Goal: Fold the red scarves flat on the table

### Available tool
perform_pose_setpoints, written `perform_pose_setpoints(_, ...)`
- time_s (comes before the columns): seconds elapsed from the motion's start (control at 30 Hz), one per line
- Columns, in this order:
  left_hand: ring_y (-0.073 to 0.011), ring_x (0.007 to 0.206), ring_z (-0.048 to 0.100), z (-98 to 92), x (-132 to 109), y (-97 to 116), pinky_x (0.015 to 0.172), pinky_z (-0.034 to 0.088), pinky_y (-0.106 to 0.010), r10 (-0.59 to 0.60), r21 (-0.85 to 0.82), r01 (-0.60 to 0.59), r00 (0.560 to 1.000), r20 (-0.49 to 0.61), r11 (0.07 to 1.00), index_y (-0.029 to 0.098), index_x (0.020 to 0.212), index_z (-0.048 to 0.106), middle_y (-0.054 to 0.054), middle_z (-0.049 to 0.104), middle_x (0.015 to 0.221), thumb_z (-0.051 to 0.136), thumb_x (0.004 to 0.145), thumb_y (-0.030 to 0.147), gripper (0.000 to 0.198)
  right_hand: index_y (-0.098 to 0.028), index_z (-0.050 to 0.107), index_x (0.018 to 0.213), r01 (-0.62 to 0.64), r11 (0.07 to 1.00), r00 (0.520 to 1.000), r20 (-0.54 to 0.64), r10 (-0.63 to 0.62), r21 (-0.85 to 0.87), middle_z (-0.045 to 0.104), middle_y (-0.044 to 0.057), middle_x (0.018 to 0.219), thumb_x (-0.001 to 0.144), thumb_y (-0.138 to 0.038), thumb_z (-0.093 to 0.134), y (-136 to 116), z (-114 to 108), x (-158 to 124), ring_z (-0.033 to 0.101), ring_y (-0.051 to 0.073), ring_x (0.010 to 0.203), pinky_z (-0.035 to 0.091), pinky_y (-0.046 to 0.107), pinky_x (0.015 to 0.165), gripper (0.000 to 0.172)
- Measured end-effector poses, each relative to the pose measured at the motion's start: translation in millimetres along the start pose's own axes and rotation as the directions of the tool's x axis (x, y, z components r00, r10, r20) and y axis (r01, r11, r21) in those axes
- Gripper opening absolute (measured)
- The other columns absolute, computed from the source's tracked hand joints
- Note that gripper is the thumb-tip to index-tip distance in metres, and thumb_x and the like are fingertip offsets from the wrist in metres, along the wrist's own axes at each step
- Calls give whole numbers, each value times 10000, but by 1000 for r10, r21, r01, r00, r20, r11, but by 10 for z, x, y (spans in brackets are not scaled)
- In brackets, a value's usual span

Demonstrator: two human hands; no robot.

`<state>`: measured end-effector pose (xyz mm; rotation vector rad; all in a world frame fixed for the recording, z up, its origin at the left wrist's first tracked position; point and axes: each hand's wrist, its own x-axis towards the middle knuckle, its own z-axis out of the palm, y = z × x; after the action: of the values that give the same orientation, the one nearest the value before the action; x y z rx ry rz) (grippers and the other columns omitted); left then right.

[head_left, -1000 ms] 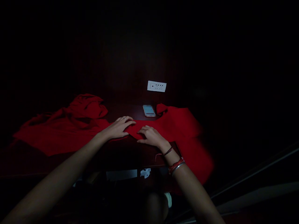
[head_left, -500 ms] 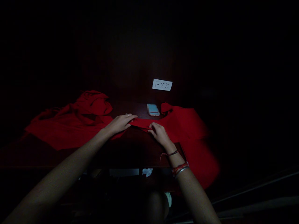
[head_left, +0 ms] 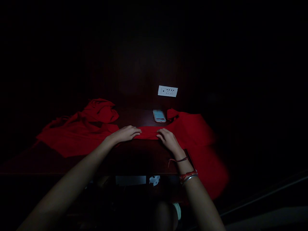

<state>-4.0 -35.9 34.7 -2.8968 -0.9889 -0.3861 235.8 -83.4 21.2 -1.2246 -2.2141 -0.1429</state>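
Observation:
A long red cloth [head_left: 149, 132] stretches across the dark tabletop, narrowed to a folded strip in the middle. My left hand [head_left: 128, 132] grips the strip's left part, its fingers together and thumb below them. On the strip's right part, my right hand [head_left: 166, 138] pinches the near edge between thumb and bent fingers. The strip lies flat and taut between the two hands. To the left the cloth spreads into a wide panel with a crumpled heap on top. On the right it broadens and hangs over the table's edge.
Behind the strip lies a phone [head_left: 159, 116] with a lit, blurred screen. A white socket plate [head_left: 167, 91] is on the dark back wall. The table's front edge [head_left: 96, 174] runs before me, with pale objects beneath. Surroundings are very dark.
The middle strip has gone from slanted and partly folded to flat and level. My right hand has turned from lifting its edge to resting lower on it. The view shifted slightly.

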Motion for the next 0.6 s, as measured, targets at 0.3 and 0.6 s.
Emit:
perform_pose_setpoints(0.3, -152, 758, 536, -99, -19, 85, 685, 384, -238, -35, 32, 37, 998, -53, 999, 196, 898, 538, -38, 585, 835, 259, 863, 266, 290, -155, 598, 828, 14, 999, 1000, 28, -13, -52, 579, 47, 783, 834, -289, 401, 4, 41, 53, 504, 135, 738, 373, 235, 699, 238)
perform_pose_setpoints(0.6, -146, 795, 514, -83, -26, 108, 702, 385, -227, 10, -56, -16, 994, -110, 998, 182, 924, 503, -31, 544, 886, 401, 805, 412, 279, -151, 583, 807, -11, 999, 999, 45, 12, -31, 593, 46, 775, 853, -273, 367, -11, 48, 30, 523, 123, 719, 361, 205, 654, 252)
